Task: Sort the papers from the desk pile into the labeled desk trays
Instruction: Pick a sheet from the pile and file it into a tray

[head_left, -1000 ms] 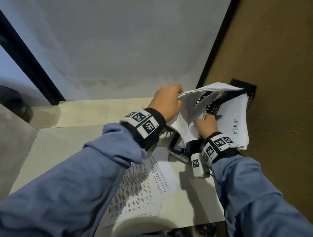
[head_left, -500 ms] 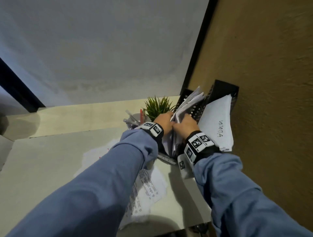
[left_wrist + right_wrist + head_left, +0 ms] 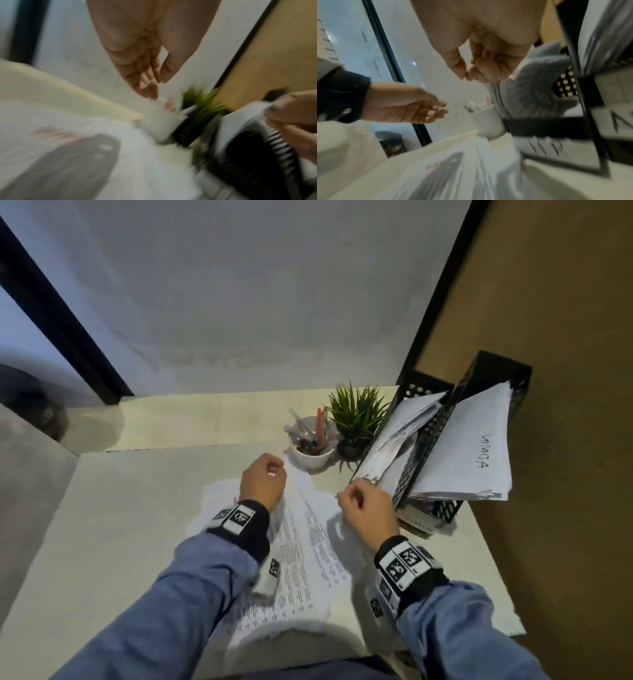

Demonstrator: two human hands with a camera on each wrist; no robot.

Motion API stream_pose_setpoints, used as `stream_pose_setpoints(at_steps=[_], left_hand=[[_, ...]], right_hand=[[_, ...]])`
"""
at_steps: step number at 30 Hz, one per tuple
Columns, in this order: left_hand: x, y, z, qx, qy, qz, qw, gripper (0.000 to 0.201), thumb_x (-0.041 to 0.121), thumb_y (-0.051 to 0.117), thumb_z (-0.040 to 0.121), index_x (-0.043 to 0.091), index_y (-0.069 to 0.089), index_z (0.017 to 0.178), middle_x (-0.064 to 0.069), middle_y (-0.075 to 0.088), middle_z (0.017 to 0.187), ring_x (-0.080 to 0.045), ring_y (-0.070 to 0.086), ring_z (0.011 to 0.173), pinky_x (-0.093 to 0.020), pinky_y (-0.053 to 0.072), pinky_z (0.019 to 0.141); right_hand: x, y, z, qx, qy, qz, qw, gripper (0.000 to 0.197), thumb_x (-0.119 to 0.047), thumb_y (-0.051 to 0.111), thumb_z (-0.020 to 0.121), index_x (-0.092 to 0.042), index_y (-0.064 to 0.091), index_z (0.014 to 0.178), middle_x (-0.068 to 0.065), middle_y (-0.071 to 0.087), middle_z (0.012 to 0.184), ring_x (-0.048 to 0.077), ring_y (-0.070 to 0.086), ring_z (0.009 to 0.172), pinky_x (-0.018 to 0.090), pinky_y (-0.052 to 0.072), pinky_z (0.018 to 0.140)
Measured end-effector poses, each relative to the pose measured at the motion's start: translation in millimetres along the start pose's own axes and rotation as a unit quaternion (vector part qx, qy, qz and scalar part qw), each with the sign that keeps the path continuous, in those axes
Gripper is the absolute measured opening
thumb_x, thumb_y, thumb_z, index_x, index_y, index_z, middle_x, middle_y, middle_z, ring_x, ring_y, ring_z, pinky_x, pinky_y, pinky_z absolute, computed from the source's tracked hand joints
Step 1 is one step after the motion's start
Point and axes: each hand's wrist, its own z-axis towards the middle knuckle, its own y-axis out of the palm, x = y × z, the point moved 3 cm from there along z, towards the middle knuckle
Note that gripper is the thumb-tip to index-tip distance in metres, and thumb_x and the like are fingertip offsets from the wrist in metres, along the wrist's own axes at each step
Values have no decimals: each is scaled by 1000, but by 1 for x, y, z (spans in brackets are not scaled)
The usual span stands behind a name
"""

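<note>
The desk pile of printed sheets lies on the desk in front of me. My left hand hovers over its far end with fingers nearly straight and nothing in it, as the left wrist view shows. My right hand hangs at the near end of the left black tray, fingers loosely curled; in the right wrist view thumb and forefinger touch with nothing between them. A stack of papers stands slanted in that tray. The right tray holds sheets with one marked ADMIN on top.
A white cup of pens and a small green plant stand just left of the trays, close to my left hand. A brown wall runs along the right. The desk's front edge is near my body.
Both hands have let go of the sheets they were pushing into the left tray and drawn back toward me, above the pile. The sheets stay in the tray.
</note>
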Motion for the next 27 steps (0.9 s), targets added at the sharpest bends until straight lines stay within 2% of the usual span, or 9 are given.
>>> stream_pose_setpoints(at_steps=[3, 5, 8, 12, 14, 16, 18, 22, 27], left_hand=[[-82, -24, -21, -7, -151, 126, 980, 25, 8, 54, 84, 3, 57, 108, -17, 61, 115, -34, 58, 105, -33, 44, 87], [-121, -35, -40, -18, -245, 169, 955, 36, 13, 55, 85, -2, 48, 118, -22, 51, 124, -39, 53, 110, -39, 44, 89], [-149, -42, -59, 15, -294, 165, 941, 52, 18, 61, 83, -4, 41, 126, -24, 42, 130, -42, 48, 115, -45, 42, 94], [-153, -39, -68, 53, -288, 53, 955, 64, 22, 69, 81, -3, 36, 130, -23, 45, 132, -39, 50, 117, -40, 43, 93], [-152, -39, -70, 62, -283, 33, 956, 55, 18, 70, 79, 0, 44, 123, -21, 54, 124, -36, 56, 110, -37, 45, 88], [-148, -42, -73, 84, -255, 38, 963, 37, 12, 70, 77, 3, 53, 109, -18, 63, 110, -33, 61, 94, -34, 48, 80], [-143, -46, -77, 93, -213, 33, 972, 24, 8, 66, 79, 5, 58, 102, -13, 66, 101, -28, 59, 81, -29, 46, 73], [-136, -57, -85, 85, -111, 71, 988, 21, 9, 52, 91, 4, 66, 107, -10, 66, 86, -24, 57, 74, -24, 41, 68], [-133, -66, -99, 89, 0, 60, 994, 33, 10, 54, 92, 14, 60, 124, -9, 49, 139, -21, 57, 117, -19, 37, 97]], right_hand=[[34, 48, -8, -107, 62, -50, 991, 14, -20, 55, 84, -21, 55, 69, 4, 61, 73, 20, 56, 70, 34, 51, 71], [49, 69, -14, -150, 103, -60, 981, 10, -18, 56, 83, -17, 63, 91, 4, 61, 93, 21, 58, 88, 24, 46, 78], [55, 88, -19, -170, 124, -74, 975, 15, -19, 59, 81, -18, 47, 73, -1, 43, 83, 17, 46, 78, 17, 34, 58], [59, 104, -23, -142, 171, -63, 973, 42, -17, 59, 80, -28, 23, 63, -2, 33, 79, 16, 37, 76, 17, 20, 48], [57, 108, -25, -156, 183, -43, 970, 21, -17, 59, 82, -32, 45, 81, -4, 44, 83, 19, 46, 88, 15, 32, 57], [52, 109, -29, -158, 204, -17, 966, 37, -14, 60, 84, -15, 51, 120, 2, 56, 101, 19, 57, 86, 16, 40, 62], [50, 112, -30, -152, 223, -5, 963, 42, -12, 61, 83, -11, 50, 123, 4, 56, 100, 11, 53, 70, 18, 41, 55], [52, 117, -29, -156, 246, 22, 956, 33, -5, 65, 78, -5, 61, 110, 12, 63, 99, 22, 55, 72, 20, 42, 57], [54, 118, -24, -155, 239, 48, 957, 49, -9, 73, 74, -6, 58, 120, 13, 59, 123, 26, 56, 105, 32, 48, 91]])
